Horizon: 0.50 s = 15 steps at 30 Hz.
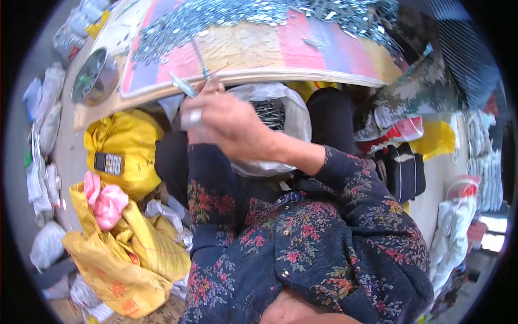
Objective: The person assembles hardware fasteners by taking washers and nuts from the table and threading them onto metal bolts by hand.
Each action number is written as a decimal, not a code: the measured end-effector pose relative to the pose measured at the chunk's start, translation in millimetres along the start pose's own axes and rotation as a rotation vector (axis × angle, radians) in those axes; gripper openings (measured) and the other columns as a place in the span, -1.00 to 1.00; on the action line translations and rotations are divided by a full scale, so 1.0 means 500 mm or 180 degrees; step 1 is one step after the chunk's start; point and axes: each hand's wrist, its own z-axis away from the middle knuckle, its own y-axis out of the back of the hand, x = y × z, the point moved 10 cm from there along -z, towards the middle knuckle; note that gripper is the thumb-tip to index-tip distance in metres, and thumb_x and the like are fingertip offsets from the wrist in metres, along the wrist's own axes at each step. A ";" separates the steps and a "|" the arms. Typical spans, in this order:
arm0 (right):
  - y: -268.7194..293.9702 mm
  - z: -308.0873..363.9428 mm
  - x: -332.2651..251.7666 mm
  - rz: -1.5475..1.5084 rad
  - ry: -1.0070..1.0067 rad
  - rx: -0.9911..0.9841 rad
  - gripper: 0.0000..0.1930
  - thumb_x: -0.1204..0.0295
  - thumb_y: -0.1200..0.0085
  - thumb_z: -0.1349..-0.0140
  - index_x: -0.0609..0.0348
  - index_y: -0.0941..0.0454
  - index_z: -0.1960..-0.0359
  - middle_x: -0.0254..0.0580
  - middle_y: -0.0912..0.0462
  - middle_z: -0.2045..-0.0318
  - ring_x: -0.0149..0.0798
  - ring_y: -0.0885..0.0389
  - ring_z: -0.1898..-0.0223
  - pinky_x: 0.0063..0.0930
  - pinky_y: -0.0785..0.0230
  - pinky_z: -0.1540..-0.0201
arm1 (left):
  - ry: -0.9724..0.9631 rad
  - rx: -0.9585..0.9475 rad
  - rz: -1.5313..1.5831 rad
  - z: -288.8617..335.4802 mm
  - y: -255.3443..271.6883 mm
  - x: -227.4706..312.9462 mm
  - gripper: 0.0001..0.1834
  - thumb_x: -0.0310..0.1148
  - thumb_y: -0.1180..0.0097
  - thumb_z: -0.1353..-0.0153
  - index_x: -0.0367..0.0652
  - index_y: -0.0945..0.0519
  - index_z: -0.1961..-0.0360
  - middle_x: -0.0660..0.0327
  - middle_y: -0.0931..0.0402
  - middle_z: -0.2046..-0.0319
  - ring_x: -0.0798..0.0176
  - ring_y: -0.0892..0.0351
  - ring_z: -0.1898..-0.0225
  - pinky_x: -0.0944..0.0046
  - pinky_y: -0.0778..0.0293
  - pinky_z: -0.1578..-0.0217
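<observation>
My right hand is blurred and crosses over my left hand in front of the table's near edge. Its fingers, one with a silver ring, are curled; whatever they hold is hidden. Mostly covered, my left hand shows pinched fingertips, from which a long thin metal screw seems to stick up. Beside these fingers a short bundle of silvery metal pieces juts up and left; which hand grips it is unclear. Just below lies an open white plastic bag between my knees, with many dark screws inside.
A striped table bears a wide heap of small silvery metal parts. At its left stands a metal bowl. A yellow sack with a keypad phone lies left of my legs, above another yellow sack. Camouflage cloth hangs right.
</observation>
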 end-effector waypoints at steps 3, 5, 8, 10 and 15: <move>0.104 -0.016 0.146 -0.0138 -0.1186 0.0463 -0.74 0.35 -0.16 -0.12 0.23 -0.59 0.20 0.01 -0.59 0.37 -0.03 -0.60 0.30 -0.31 -0.45 0.26 | 0.0984 0.0007 0.0434 -0.001 -0.035 -0.049 -0.77 -0.44 -0.08 -0.18 -0.29 -0.56 0.15 0.24 -0.53 0.41 0.49 -0.40 0.55 0.51 -0.19 0.66; 0.032 0.037 0.283 -0.1890 -0.2378 -0.0314 -0.71 0.37 -0.05 -0.24 0.30 -0.53 0.08 -0.17 -0.63 0.37 -0.41 -0.60 0.40 -0.48 -0.46 0.32 | 0.0693 -0.0049 -0.0085 0.013 -0.081 -0.003 -0.83 -0.43 -0.16 -0.11 -0.30 -0.60 0.30 0.29 -0.48 0.47 0.55 -0.32 0.59 0.52 -0.08 0.69; 0.040 0.051 0.259 -0.0808 -0.1800 0.0010 -0.73 0.33 -0.02 -0.24 0.33 -0.55 0.20 -0.08 -0.58 0.48 -0.26 -0.55 0.47 -0.38 -0.40 0.39 | 0.0638 0.0083 -0.0837 0.029 -0.093 0.008 -0.81 -0.39 -0.10 -0.16 -0.30 -0.60 0.29 0.38 -0.43 0.53 0.59 -0.29 0.58 0.55 -0.07 0.64; 0.047 0.056 0.239 -0.0547 -0.1693 0.0171 -0.71 0.30 0.00 -0.22 0.35 -0.54 0.30 0.16 -0.52 0.53 -0.05 -0.54 0.47 -0.24 -0.36 0.39 | 0.0504 0.0059 -0.1037 0.032 -0.076 -0.009 -0.82 -0.38 -0.12 -0.17 -0.30 -0.61 0.31 0.39 -0.43 0.55 0.59 -0.29 0.56 0.55 -0.08 0.64; 0.088 0.078 0.201 -0.0156 -0.1424 0.0106 -0.69 0.24 0.00 -0.21 0.29 -0.58 0.37 0.18 -0.54 0.53 0.07 -0.58 0.41 -0.18 -0.36 0.37 | 0.0418 0.0101 -0.1128 0.020 -0.047 0.021 -0.81 -0.33 -0.14 -0.22 -0.25 -0.59 0.44 0.39 -0.46 0.57 0.59 -0.25 0.65 0.50 -0.08 0.69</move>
